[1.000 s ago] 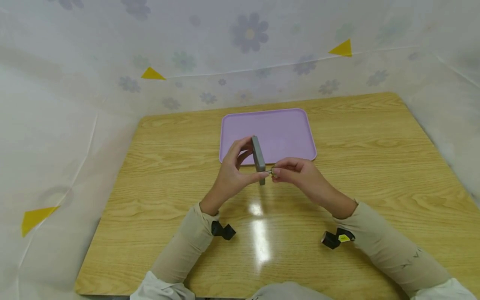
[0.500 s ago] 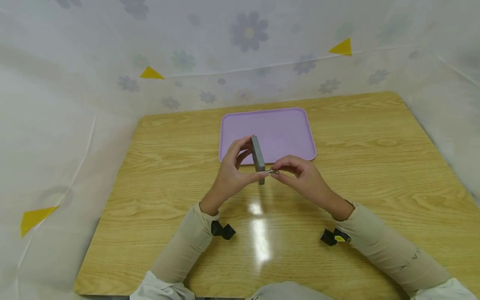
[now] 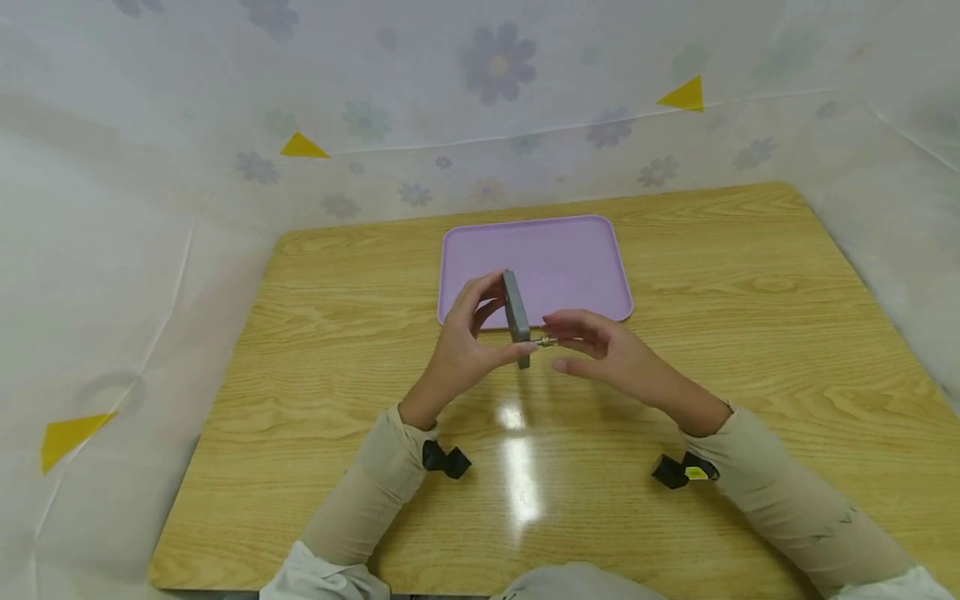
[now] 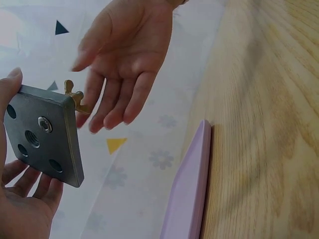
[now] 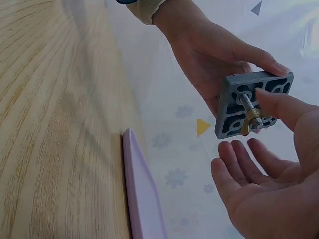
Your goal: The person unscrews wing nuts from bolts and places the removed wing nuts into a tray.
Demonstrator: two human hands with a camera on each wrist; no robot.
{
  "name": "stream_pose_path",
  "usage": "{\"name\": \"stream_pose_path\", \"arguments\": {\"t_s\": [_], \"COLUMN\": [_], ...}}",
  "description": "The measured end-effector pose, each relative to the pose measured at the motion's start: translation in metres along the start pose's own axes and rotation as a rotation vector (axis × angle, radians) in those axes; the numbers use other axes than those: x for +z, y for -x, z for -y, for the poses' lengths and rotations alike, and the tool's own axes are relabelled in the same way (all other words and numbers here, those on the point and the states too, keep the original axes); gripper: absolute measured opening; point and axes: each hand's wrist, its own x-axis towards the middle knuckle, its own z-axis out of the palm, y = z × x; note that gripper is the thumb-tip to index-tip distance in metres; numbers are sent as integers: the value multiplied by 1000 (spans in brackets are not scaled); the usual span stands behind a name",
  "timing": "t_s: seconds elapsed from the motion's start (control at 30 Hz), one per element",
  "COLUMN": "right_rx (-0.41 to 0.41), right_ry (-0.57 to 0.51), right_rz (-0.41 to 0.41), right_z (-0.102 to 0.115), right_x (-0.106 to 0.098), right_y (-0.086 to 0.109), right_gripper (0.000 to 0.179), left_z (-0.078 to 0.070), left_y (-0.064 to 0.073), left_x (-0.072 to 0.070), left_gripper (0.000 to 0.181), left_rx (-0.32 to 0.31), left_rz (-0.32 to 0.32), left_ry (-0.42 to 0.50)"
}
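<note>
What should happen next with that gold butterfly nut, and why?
Probably, the right grip should pinch the wing nut and turn it a little toward the plate: bare bolt shows between nut and plate, the right fingers are spread, not pinching it, and the left grip holds the plate.

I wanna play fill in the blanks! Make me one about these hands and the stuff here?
1. The grey plate is gripped by the person's ____ hand.
2. The tray on the table is coloured ____.
3. Out of tray and bolt, the wing nut sits on the ____.

Missing words: left; purple; bolt.
</note>
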Motion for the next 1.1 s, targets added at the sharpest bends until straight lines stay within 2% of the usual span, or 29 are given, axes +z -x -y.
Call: {"name": "stream_pose_path", "arguments": {"t_s": [0.07,0.13,0.3,0.47,0.73,1.1], "right_rx": [84,138,194,242,244,152], "right_ry": [-17,-44,-161,-188,-213,-162], "right_rz": [-19,-42,-63,-52,-79,-80], "right_z": [0,1,1,3,0,-3], "right_x": [-2,-2,0,2,3,2], "right_y": [1,0,-1,-3,-6,-7], "right_gripper": [40,43,59,53,40,29], "left_z": [0,0,1,0,0,-1], "left_y": [0,1,1,1,1,2], "left_x": [0,0,1,1,2,3], "left_gripper": [80,80,81,80,80,81], "left_rx": [-1,-2,-4,-12,-20,-48], "left_rz": [-2,-1,3,5,20,19], "left_ry": [-2,-2,2,1,-8,-19]}}
